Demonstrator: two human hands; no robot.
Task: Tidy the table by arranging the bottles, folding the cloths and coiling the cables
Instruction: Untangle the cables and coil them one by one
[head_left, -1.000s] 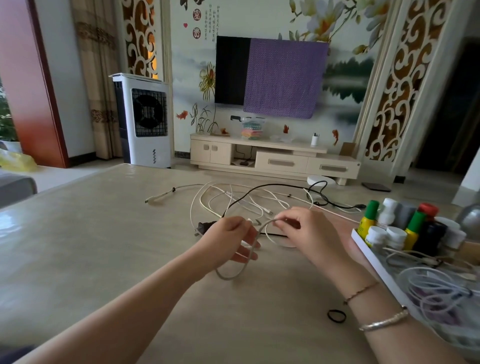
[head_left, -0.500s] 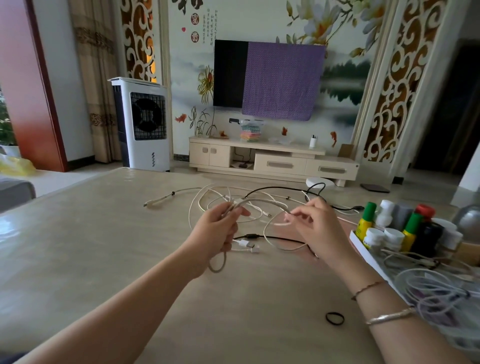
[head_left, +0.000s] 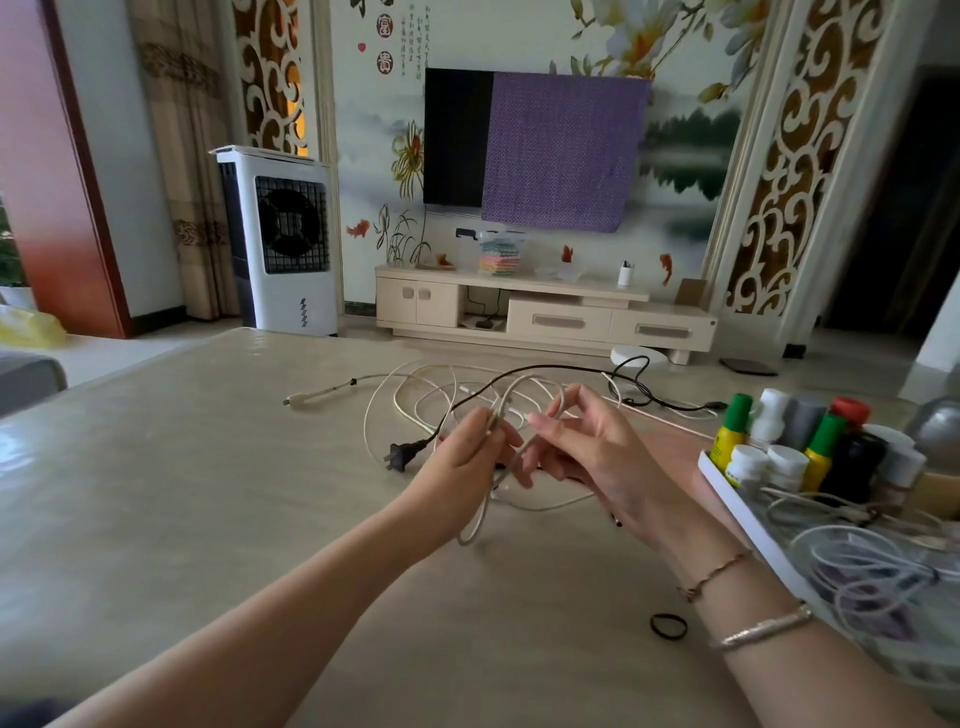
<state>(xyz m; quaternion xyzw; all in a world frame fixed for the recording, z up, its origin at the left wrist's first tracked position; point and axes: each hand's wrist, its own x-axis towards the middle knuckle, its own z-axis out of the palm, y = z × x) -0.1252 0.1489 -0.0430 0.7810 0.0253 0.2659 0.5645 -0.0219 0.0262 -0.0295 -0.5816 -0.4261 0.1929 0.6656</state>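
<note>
Above the middle of the beige table (head_left: 182, 493) my left hand (head_left: 462, 457) grips a cream cable (head_left: 475, 525), whose loop hangs below the fist. My right hand (head_left: 587, 447) pinches the same cable between thumb and fingertips, and the cable arches between the two hands. Behind them lie tangled white cables (head_left: 415, 395) and a black power cord (head_left: 545, 370) with its plug (head_left: 400, 456). Several bottles (head_left: 810, 441) stand in a white tray (head_left: 737, 506) at the right, with coiled white cables (head_left: 872, 566) in its near part.
A black hair tie (head_left: 668, 626) lies on the table by my right wrist. A grey round object (head_left: 940, 431) sits behind the bottles. Beyond the table stand a white air cooler (head_left: 280, 239) and a TV cabinet (head_left: 545, 317).
My hands have come closer together and risen slightly. The right hand has brought another turn of the cream cable toward the left hand, and the loop under the left fist hangs longer.
</note>
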